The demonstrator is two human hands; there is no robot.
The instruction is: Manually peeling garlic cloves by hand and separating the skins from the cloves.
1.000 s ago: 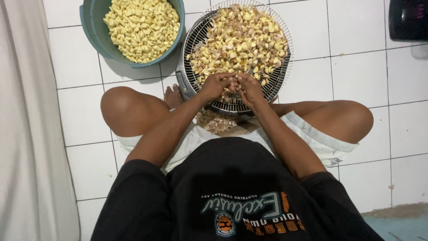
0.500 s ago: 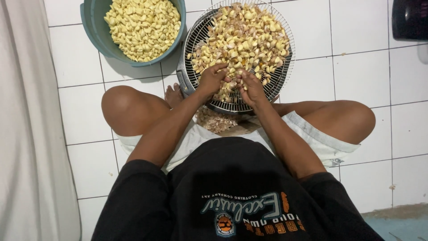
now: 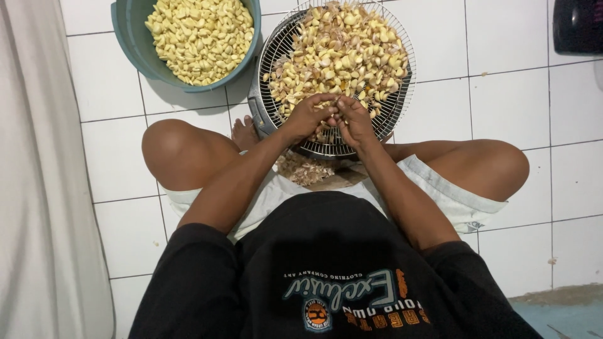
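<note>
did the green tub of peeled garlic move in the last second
No. The green tub sits beside the wire basket on the same floor tiles as before.

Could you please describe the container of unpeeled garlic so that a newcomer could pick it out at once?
On the white tiled floor, look just past the seated person's hands. The round wire basket sits there, right of the teal bowl. Unlike the bowl's clean yellow cloves, its cloves are mixed with papery skins.
</note>
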